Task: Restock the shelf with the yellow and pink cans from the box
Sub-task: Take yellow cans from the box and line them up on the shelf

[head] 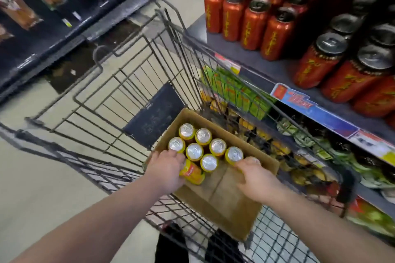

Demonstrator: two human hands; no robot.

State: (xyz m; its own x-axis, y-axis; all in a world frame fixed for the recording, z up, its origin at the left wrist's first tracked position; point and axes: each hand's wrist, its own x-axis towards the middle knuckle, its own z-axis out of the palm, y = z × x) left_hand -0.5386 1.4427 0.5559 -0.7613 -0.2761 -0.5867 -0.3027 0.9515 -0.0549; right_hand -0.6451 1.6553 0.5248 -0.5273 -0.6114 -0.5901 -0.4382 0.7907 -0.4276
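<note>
Yellow can (192, 174) tilted in left hand (165, 170), inside box (224, 205).

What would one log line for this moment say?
left hand: grips tilted yellow can | right hand: grips second can | box: in cart

An open cardboard box (224, 200) holds yellow cans (194, 151) with silver tops. Seven stand upright, clustered just beyond both hands. Another yellow can (192, 174) lies tilted, gripped by the left hand (164, 168). The right hand (254, 177) curls beside the rightmost upright can.
</note>
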